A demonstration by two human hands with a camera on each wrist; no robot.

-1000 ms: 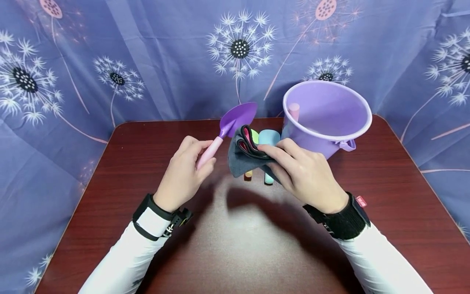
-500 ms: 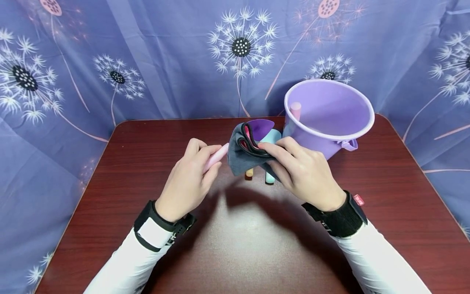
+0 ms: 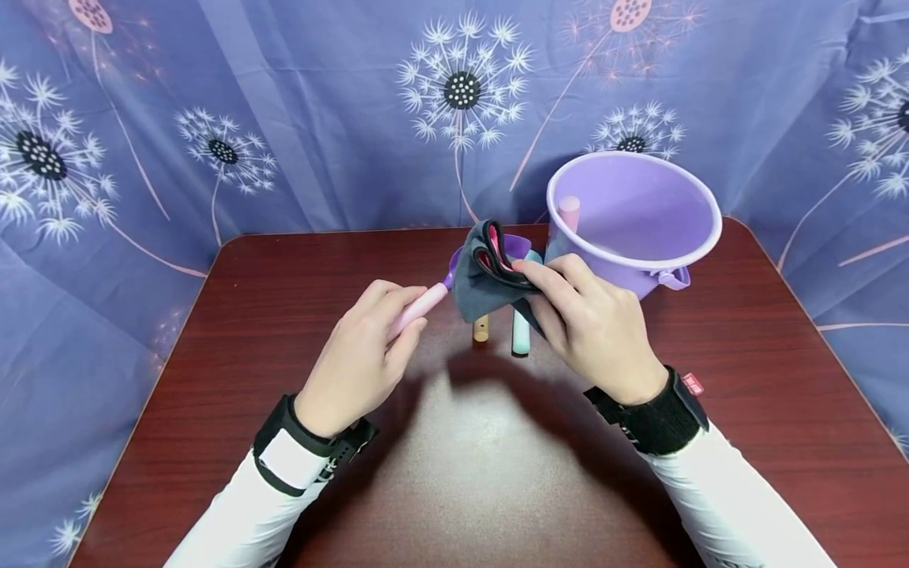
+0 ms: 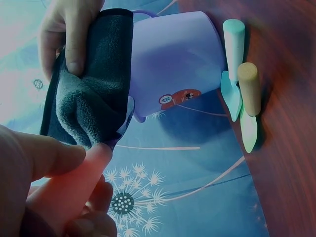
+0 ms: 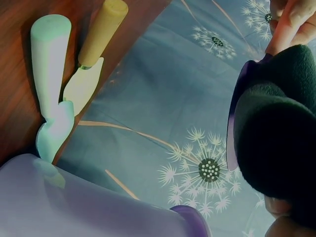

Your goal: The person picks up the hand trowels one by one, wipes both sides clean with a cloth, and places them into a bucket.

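Observation:
My left hand (image 3: 362, 355) grips the pink handle of a purple toy shovel (image 3: 426, 304). Its purple blade (image 3: 517, 243) is mostly hidden behind a folded dark grey cloth (image 3: 483, 284). My right hand (image 3: 589, 327) pinches that cloth and holds it against the blade above the table. In the left wrist view the cloth (image 4: 91, 94) sits beside the pink handle (image 4: 74, 182) with right-hand fingers (image 4: 74, 39) curled over its top. In the right wrist view the cloth (image 5: 279, 128) covers the purple blade (image 5: 239, 113).
A purple bucket (image 3: 632, 225) stands at the back right of the dark red table (image 3: 454, 457), with a pink handle (image 3: 568, 211) inside it. A teal toy tool (image 3: 521, 335) and an orange-handled one (image 3: 481, 327) lie under the cloth. A flowered blue curtain (image 3: 284, 118) hangs behind.
The shovel has swung right and down, so its blade went behind the cloth. My right hand lifted the cloth slightly and moved it right along the blade.

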